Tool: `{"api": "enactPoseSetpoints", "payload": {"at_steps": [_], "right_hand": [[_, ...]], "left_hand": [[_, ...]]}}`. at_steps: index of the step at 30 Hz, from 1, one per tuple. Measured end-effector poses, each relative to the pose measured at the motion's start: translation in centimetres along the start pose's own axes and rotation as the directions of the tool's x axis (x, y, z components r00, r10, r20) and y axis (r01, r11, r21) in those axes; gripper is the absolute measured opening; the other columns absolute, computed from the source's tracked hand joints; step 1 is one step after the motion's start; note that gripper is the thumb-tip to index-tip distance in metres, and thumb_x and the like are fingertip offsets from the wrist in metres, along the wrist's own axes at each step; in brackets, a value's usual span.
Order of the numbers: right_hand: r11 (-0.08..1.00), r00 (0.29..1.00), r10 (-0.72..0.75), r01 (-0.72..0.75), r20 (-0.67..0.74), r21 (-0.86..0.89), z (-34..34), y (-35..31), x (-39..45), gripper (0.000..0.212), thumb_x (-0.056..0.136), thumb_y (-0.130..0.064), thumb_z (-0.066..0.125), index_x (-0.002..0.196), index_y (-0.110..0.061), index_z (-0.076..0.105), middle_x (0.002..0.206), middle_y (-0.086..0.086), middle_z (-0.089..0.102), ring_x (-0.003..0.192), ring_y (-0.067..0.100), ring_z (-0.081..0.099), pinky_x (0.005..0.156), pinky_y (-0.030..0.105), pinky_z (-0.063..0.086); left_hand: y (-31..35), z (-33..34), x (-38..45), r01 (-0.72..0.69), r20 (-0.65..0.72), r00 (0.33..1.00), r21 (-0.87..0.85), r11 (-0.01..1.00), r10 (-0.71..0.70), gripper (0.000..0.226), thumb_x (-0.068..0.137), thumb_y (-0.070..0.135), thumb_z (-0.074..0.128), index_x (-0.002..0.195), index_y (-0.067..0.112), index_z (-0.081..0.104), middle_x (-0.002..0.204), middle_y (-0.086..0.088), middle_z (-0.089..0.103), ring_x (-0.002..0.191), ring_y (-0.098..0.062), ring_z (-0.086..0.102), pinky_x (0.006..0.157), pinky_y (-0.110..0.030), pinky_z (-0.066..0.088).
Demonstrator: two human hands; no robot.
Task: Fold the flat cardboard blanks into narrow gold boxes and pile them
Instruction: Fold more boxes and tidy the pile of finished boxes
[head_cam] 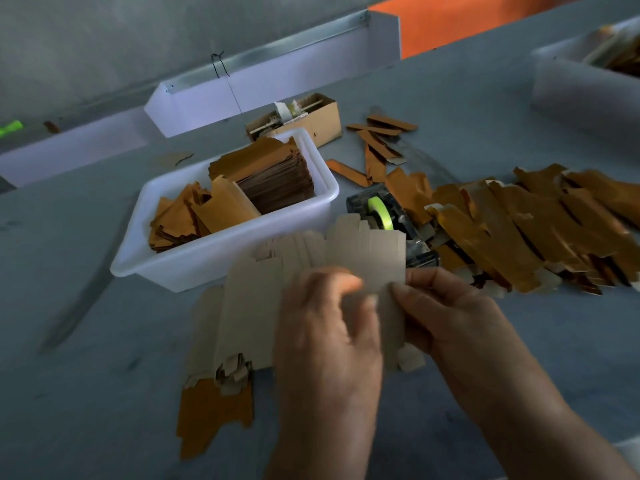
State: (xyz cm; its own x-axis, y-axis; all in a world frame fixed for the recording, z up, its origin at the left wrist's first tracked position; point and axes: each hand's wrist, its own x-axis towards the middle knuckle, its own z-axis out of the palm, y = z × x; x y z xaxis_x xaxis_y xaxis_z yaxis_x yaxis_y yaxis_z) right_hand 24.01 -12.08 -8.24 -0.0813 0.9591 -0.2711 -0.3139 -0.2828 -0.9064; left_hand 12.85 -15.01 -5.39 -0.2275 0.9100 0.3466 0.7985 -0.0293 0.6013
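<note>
I hold a fanned stack of flat cardboard blanks, grey side up, above the table in front of me. My left hand grips the stack from on top, blurred by motion. The top blank stands a little apart, and my right hand pinches its right edge between thumb and fingers. A gold-faced blank shows at the stack's lower left. A pile of folded narrow gold boxes lies on the table to the right.
A white tub of more gold blanks stands behind the stack. A tape dispenser with a green roll sits between tub and pile. Further back lie loose gold boxes, a brown carton and white trays.
</note>
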Motion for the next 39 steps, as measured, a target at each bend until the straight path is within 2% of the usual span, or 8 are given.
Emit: {"api": "enactPoseSetpoints", "payload": {"at_steps": [2,6,8,14,20,27,34,39], "right_hand": [[0.999,0.999,0.002,-0.004,0.036,0.041,-0.4,0.1,0.0,0.009,0.07,-0.023,0.066,0.076,-0.017,0.069,0.081,0.004,0.071,0.075,0.015,0.066,0.066,0.029,0.054],[0.995,0.996,0.024,-0.032,0.084,0.09,-0.7,0.5,0.0,0.012,0.064,-0.026,0.063,0.071,-0.018,0.068,0.08,0.003,0.072,0.075,0.016,0.068,0.07,0.034,0.056],[0.995,0.996,0.028,-0.036,0.087,0.088,-0.9,0.6,0.0,0.01,0.065,-0.024,0.064,0.072,-0.018,0.068,0.081,0.005,0.071,0.077,0.017,0.068,0.07,0.034,0.055],[0.991,0.997,-0.073,0.077,0.034,-0.107,-1.1,0.4,-0.1,0.011,0.084,-0.009,0.062,0.076,-0.014,0.066,0.071,-0.003,0.068,0.068,0.008,0.062,0.059,0.021,0.05],[0.774,0.931,-0.366,0.299,-0.009,-0.558,-0.3,0.4,-0.9,0.005,0.075,-0.037,0.063,0.074,-0.032,0.061,0.06,-0.01,0.059,0.054,0.003,0.053,0.049,0.015,0.042],[0.924,0.948,-0.288,0.312,0.133,-0.223,0.7,0.4,-1.4,0.023,0.078,-0.043,0.054,0.089,-0.023,0.054,0.065,0.008,0.066,0.053,0.023,0.065,0.05,0.028,0.053],[0.902,0.962,-0.258,0.275,0.096,-0.332,0.5,0.4,-1.1,0.008,0.085,-0.022,0.062,0.091,-0.025,0.059,0.069,-0.002,0.07,0.059,0.012,0.068,0.054,0.025,0.055],[0.816,0.96,-0.28,0.219,-0.034,-0.535,-0.4,0.2,-1.0,0.04,0.06,-0.06,0.061,0.09,-0.035,0.057,0.08,-0.01,0.064,0.08,-0.003,0.061,0.063,0.016,0.051]], "left_hand": [[-0.5,-0.5,0.6,0.09,-0.078,0.993,0.021,0.996,-0.088,0.047,0.077,0.041,0.069,0.121,0.033,0.052,0.107,0.019,0.045,0.099,-0.003,0.051,0.08,-0.022,0.048],[-1.7,-0.7,1.5,0.436,0.267,0.893,-0.312,0.844,-0.362,0.043,0.074,0.033,0.077,0.109,0.032,0.052,0.092,0.017,0.065,0.078,0.012,0.061,0.054,-0.007,0.046],[-2.2,-0.3,1.4,0.489,0.36,0.861,-0.391,0.78,-0.36,0.035,0.073,0.031,0.078,0.104,0.027,0.061,0.091,0.011,0.071,0.08,-0.001,0.068,0.058,-0.015,0.049],[-1.9,0.5,1.1,0.403,0.276,0.909,-0.386,0.83,-0.313,0.017,0.077,0.027,0.076,0.088,0.029,0.063,0.082,0.01,0.071,0.074,0.003,0.065,0.052,-0.009,0.048],[-1.2,1.2,0.9,0.294,0.128,0.955,-0.281,0.914,-0.268,0.016,0.077,0.022,0.072,0.089,0.027,0.062,0.079,0.009,0.069,0.07,-0.001,0.064,0.059,-0.021,0.056],[-1.4,1.0,0.7,0.354,0.281,0.929,-0.477,0.804,-0.242,0.014,0.087,0.019,0.067,0.074,0.015,0.065,0.057,-0.006,0.058,0.052,-0.022,0.053,0.049,-0.041,0.048],[-1.3,-0.1,0.5,0.291,0.377,0.92,-0.478,0.829,-0.106,0.017,0.093,0.026,0.057,0.083,0.022,0.069,0.071,-0.001,0.068,0.062,-0.013,0.065,0.055,-0.022,0.052],[-1.2,-0.8,0.7,0.319,0.484,0.872,-0.458,0.83,-0.068,0.014,0.092,0.026,0.058,0.093,0.028,0.072,0.083,-0.003,0.073,0.08,-0.019,0.07,0.068,-0.031,0.058]]}}
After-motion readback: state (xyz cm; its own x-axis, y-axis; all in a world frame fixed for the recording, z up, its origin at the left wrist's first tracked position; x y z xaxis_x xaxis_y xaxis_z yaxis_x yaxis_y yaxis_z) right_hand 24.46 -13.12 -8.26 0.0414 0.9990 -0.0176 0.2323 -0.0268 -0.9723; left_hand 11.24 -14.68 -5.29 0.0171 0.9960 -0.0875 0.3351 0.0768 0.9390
